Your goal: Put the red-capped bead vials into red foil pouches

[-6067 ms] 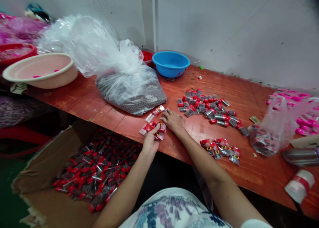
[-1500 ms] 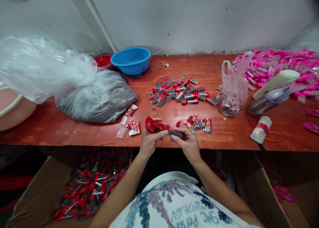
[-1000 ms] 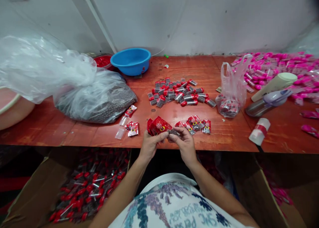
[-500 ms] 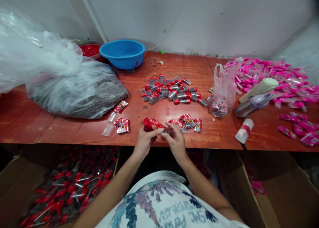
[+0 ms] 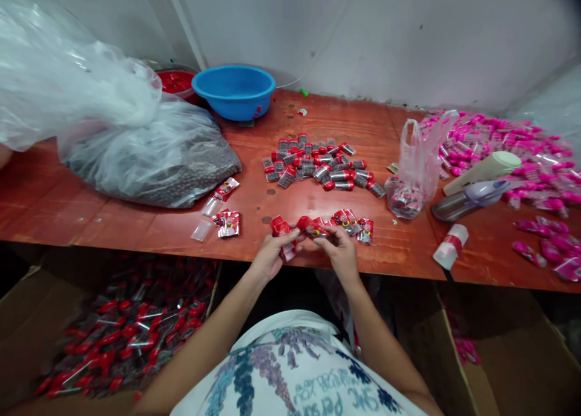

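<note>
My left hand (image 5: pixel 269 258) grips a small stack of red printed sachets (image 5: pixel 282 231) at the table's front edge. My right hand (image 5: pixel 341 251) pinches a red-capped tube (image 5: pixel 312 227) partly inside a sachet, touching the stack. Just right of my hands lie several filled red sachets (image 5: pixel 354 222). A pile of red-capped tubes (image 5: pixel 320 167) lies further back in the middle. To the left lie a few empty sachets (image 5: pixel 226 221).
A big clear plastic bag of dark pellets (image 5: pixel 149 161) fills the left. Behind stand a blue bowl (image 5: pixel 233 91) and a red bowl (image 5: pixel 176 80). A small plastic bag (image 5: pixel 415 174), a handheld device (image 5: pixel 476 189), a tape roll (image 5: pixel 449 246) and pink tubes (image 5: pixel 512 155) lie right. A cardboard box of tubes (image 5: pixel 109 331) sits below left.
Both hands came from the left sachets to the front edge. The right hand has been working a tube into a sachet, and the pair now sits slightly further over the table.
</note>
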A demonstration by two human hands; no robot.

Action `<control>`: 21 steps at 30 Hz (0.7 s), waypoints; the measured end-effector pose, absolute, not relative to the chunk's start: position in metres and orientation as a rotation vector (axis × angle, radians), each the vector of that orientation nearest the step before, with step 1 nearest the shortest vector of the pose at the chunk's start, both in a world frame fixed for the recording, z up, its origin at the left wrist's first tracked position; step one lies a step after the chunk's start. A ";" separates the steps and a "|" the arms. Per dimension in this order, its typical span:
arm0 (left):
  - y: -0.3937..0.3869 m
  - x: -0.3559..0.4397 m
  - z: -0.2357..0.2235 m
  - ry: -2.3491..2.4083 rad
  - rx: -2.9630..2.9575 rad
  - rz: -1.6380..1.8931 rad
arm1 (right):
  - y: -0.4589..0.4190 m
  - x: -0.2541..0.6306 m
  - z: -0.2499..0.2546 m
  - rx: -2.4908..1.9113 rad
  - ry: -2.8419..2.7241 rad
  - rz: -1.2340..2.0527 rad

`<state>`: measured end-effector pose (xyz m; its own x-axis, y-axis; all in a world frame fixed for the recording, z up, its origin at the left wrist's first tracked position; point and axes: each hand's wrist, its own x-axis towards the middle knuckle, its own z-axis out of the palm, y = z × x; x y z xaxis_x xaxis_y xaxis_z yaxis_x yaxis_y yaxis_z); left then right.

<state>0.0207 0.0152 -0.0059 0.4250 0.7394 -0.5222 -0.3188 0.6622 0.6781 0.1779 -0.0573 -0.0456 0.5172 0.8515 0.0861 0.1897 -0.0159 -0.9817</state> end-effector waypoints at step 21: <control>0.049 -0.007 -0.007 0.954 0.348 1.213 | 0.030 0.123 -0.019 -1.542 -1.498 0.652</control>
<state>-0.0072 0.0494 -0.0072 0.0383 0.9009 -0.4323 -0.6324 0.3568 0.6876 0.1226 0.0301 -0.0189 0.1408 0.9703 0.1967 0.5175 0.0972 -0.8501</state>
